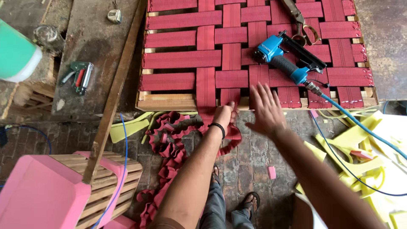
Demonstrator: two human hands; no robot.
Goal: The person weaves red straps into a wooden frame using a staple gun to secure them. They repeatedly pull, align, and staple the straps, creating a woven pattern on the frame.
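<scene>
A wooden frame (pixel 169 103) lies flat, woven over with red webbing straps (pixel 182 58). My left hand (pixel 224 114) grips the loose end of a red strap (pixel 206 87) at the frame's near edge, pulling it toward me. My right hand (pixel 266 108) hovers open, fingers spread, just above the near edge and below a blue pneumatic stapler (pixel 280 57) that rests on the webbing. The strap's loose length (pixel 169 144) lies in a pile of folds on the floor under my left arm.
Scissors (pixel 300 23) lie on the webbing at the top right. A blue air hose (pixel 360 125) runs right from the stapler over yellow foam scraps (pixel 360 135). A hand stapler (pixel 80 75) and tape measure (pixel 114 16) lie left. A pink cushioned seat (pixel 42 191) stands at lower left.
</scene>
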